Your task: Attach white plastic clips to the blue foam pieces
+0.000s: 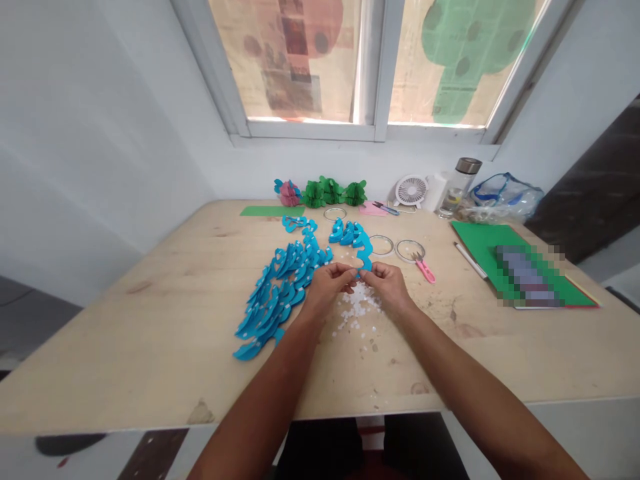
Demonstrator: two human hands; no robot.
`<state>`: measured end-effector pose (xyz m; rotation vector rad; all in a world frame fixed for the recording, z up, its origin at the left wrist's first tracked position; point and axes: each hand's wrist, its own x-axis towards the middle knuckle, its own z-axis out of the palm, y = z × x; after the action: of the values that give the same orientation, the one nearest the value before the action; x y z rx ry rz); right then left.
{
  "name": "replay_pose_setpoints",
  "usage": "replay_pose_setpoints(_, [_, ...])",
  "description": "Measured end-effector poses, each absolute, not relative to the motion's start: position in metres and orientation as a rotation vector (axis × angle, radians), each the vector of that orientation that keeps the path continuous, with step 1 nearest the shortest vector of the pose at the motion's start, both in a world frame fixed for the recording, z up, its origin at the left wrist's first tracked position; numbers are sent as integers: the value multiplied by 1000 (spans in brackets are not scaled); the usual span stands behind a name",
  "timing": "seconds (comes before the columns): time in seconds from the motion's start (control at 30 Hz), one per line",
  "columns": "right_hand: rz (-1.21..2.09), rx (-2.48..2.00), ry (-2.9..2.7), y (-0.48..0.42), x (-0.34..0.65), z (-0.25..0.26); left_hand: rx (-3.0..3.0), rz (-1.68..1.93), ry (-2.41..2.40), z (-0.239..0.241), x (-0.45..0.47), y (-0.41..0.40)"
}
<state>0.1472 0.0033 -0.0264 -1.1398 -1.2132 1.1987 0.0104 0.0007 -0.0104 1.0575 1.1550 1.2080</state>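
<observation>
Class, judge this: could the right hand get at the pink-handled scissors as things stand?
Probably yes: the pink-handled scissors lie close by, to the right of the right hand, with nothing standing between. That hand would likely need to release the blue paper piece first.

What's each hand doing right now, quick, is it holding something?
Left hand: closed, pinching a wavy blue paper piece at its near end.
Right hand: closed, pinching that same piece beside the left.
</observation>
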Motion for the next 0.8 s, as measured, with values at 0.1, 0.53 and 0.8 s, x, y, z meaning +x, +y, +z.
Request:
replay_pose_setpoints(0.1, [1211, -1138, -1215, 1, 146, -22, 1118, 1241, 1154, -10, 10, 0])
replay_pose_setpoints(0.53, [1248, -1092, -1237, 2, 146, -22, 1332, 1272, 1166, -7, 10, -3])
replay_pose_setpoints(0.8, [1069, -1208, -1244, 9, 151, -35, 1958, 1369, 1500, -6, 13, -8])
